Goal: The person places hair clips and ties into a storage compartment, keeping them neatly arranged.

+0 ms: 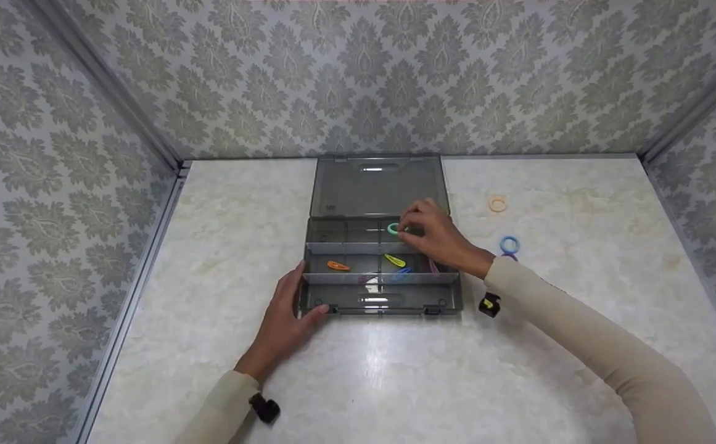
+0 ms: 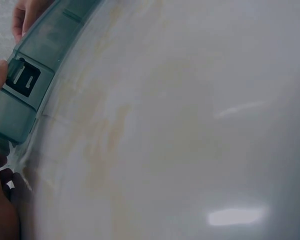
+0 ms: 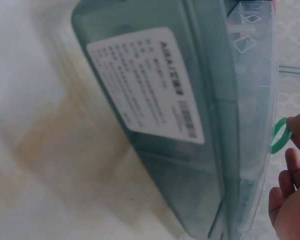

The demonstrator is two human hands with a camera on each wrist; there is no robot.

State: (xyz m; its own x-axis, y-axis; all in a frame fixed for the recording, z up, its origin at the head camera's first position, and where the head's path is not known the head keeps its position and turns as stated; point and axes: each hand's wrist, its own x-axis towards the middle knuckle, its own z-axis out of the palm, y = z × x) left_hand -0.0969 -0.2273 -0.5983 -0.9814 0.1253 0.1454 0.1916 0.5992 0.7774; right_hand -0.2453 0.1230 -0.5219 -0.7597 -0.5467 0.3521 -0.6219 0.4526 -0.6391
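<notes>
A grey see-through storage box (image 1: 358,312) stands with its lid (image 1: 382,188) laid back. My right hand (image 1: 438,237) pinches a green hair tie (image 1: 390,229) between thumb and fingertips over the back compartment. In the right wrist view the hair tie (image 3: 276,148) shows beside the box wall. Snap hair clips lie in the middle compartment: an orange clip (image 1: 338,266), a yellow clip (image 1: 395,261), a blue clip (image 1: 402,274) and pinkish ones. My left hand (image 1: 280,327) holds the box's front left corner, thumb at the front latch (image 2: 24,76), fingers along the side.
Right of the box, a peach hair tie (image 1: 497,204), a blue hair tie (image 1: 509,244) and a purple one, partly covered by my right sleeve (image 1: 555,308), lie on the pale marbled table (image 1: 234,216). Patterned panels (image 1: 364,80) enclose the table at the back and sides.
</notes>
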